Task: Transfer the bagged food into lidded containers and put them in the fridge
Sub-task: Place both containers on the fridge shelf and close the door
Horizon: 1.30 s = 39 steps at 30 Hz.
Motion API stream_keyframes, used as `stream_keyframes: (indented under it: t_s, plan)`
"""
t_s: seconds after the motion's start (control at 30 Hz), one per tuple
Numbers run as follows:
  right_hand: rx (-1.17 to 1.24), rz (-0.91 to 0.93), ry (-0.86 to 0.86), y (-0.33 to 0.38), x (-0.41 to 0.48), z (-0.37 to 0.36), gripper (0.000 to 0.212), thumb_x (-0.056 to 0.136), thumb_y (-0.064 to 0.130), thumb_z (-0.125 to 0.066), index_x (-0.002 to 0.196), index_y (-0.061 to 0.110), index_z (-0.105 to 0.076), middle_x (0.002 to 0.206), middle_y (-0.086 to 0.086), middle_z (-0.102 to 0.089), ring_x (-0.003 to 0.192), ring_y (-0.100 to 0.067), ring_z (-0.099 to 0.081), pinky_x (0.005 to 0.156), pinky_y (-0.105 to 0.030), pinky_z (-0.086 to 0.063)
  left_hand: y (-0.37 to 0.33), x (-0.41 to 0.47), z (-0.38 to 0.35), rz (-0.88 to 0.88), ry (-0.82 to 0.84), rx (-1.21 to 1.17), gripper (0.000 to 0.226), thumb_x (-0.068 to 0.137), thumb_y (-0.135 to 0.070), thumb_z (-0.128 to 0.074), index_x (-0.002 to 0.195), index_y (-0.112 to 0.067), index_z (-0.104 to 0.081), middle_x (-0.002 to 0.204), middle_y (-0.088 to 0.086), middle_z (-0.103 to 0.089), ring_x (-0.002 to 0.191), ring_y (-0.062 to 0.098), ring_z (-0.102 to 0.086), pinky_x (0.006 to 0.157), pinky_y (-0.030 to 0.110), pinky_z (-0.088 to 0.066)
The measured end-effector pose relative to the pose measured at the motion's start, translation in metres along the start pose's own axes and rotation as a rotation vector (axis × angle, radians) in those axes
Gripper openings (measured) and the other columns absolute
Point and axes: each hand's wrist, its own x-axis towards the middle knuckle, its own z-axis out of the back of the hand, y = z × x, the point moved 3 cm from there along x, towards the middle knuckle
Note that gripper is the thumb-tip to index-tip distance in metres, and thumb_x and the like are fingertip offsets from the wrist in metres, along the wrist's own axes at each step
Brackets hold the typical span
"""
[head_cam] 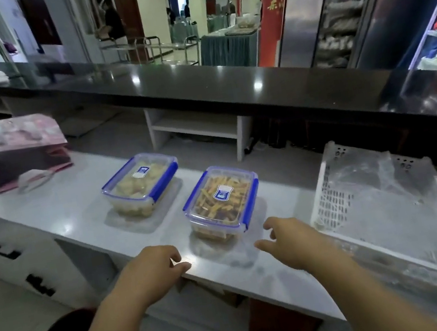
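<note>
Beside the near container (221,200), both hands reach, fingers spread.

Head view looks forward and down; counter (78,207) close

The see-through plastic box with blue clips and pale yellow food (141,185) has a blue and white sticker. The see-through plastic box with blue clips and orange-brown food (222,199) has one too. The shiny counter (73,208) is white. The holey plastic crate (389,211) is white. The paper bag (19,150) is pink and dark purple.
</note>
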Motion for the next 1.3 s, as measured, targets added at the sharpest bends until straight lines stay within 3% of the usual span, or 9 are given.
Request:
stream_keyframes:
  t_s: [0.13, 0.33, 0.43, 0.53, 0.73, 0.87, 0.97, 1.07, 1.3]
  plan:
    - [0.125, -0.05, -0.065, 0.006, 0.049, 0.0, 0.056, 0.089, 0.058, -0.05, 0.127, 0.018, -0.046, 0.12, -0.001, -0.062, 0.098, -0.018, -0.061, 0.08, -0.033, -0.053, 0.007, 0.035, 0.007, 0.029, -0.014, -0.038, 0.028, 0.085, -0.051, -0.057, 0.102, -0.03, -0.065, 0.098, -0.01, -0.062, 0.089, 0.009, -0.06, 0.081, 0.029, -0.052]
    - [0.309, -0.014, -0.01, 0.011, 0.109, 0.003, 0.029, 0.089, 0.058, -0.05, 0.085, 0.029, -0.046, 0.09, 0.002, -0.061, 0.079, -0.017, -0.058, 0.071, -0.031, -0.05, -0.003, 0.088, 0.021, 0.053, -0.092, -0.12, 0.03, 0.087, -0.048, -0.057, 0.107, -0.027, -0.063, 0.098, -0.009, -0.064, 0.088, 0.007, -0.06, 0.081, 0.03, -0.052]
    - [0.431, 0.031, 0.053, 0.01, 0.13, 0.0, 0.025, 0.087, 0.054, -0.057, 0.103, 0.035, -0.057, 0.097, 0.008, -0.065, 0.088, -0.014, -0.061, 0.08, -0.031, -0.052, -0.01, 0.112, 0.022, 0.055, -0.127, -0.21, 0.038, 0.088, -0.044, -0.058, 0.121, -0.026, -0.058, 0.109, -0.007, -0.062, 0.095, 0.009, -0.058, 0.084, 0.028, -0.05]
    - [0.566, 0.006, 0.092, 0.007, 0.141, -0.003, 0.02, 0.087, 0.044, -0.062, 0.087, 0.037, -0.043, 0.087, 0.012, -0.059, 0.082, -0.012, -0.06, 0.072, -0.029, -0.052, -0.018, 0.134, 0.017, 0.079, -0.103, -0.271, 0.048, 0.091, -0.04, -0.055, 0.134, -0.022, -0.048, 0.12, -0.001, -0.06, 0.104, 0.015, -0.058, 0.09, 0.031, -0.048]
    - [0.674, -0.043, 0.054, 0.0, 0.145, -0.005, 0.034, 0.085, 0.044, -0.063, 0.112, 0.029, -0.048, 0.107, 0.005, -0.067, 0.089, -0.014, -0.067, 0.079, -0.039, -0.059, -0.029, 0.16, 0.002, 0.033, -0.003, -0.415, 0.019, 0.093, -0.032, -0.054, 0.096, -0.017, -0.064, 0.084, 0.0, -0.068, 0.076, 0.013, -0.065, 0.072, 0.032, -0.054]
    - [0.688, -0.059, -0.105, -0.006, 0.127, 0.007, 0.03, 0.087, 0.045, -0.061, 0.111, 0.034, -0.047, 0.097, 0.013, -0.064, 0.085, -0.006, -0.064, 0.067, -0.022, -0.053, -0.04, 0.159, 0.004, -0.089, 0.002, -0.46, 0.011, 0.093, -0.032, -0.054, 0.099, -0.025, -0.061, 0.083, -0.005, -0.067, 0.076, 0.008, -0.064, 0.062, 0.023, -0.048]
    - [0.775, -0.066, -0.259, -0.013, 0.101, 0.019, 0.029, 0.089, 0.039, -0.062, 0.114, 0.038, -0.047, 0.088, 0.022, -0.061, 0.077, 0.0, -0.064, 0.058, -0.014, -0.049, -0.063, 0.153, 0.016, -0.238, -0.018, -0.525, 0.006, 0.093, -0.031, -0.053, 0.097, -0.032, -0.057, 0.087, -0.006, -0.066, 0.081, 0.007, -0.063, 0.067, 0.023, -0.049]
    - [0.843, -0.042, -0.45, -0.021, 0.066, 0.036, 0.037, 0.087, 0.036, -0.064, 0.12, 0.039, -0.048, 0.095, 0.024, -0.064, 0.081, 0.004, -0.066, 0.06, -0.016, -0.054, -0.092, 0.14, 0.032, -0.394, -0.073, -0.518, 0.009, 0.092, -0.031, -0.052, 0.101, -0.035, -0.053, 0.093, -0.011, -0.064, 0.084, 0.005, -0.062, 0.065, 0.017, -0.047]
    - [0.845, -0.102, -0.84, -0.065, -0.048, 0.064, 0.048, 0.086, 0.03, -0.064, 0.129, 0.039, -0.044, 0.107, 0.015, -0.067, 0.09, -0.008, -0.068, 0.07, -0.029, -0.061, -0.18, 0.084, 0.038, -0.758, -0.019, -0.564, 0.057, 0.073, -0.051, -0.046, 0.124, -0.026, -0.051, 0.102, -0.011, -0.057, 0.085, 0.004, -0.059, 0.062, 0.014, -0.046]
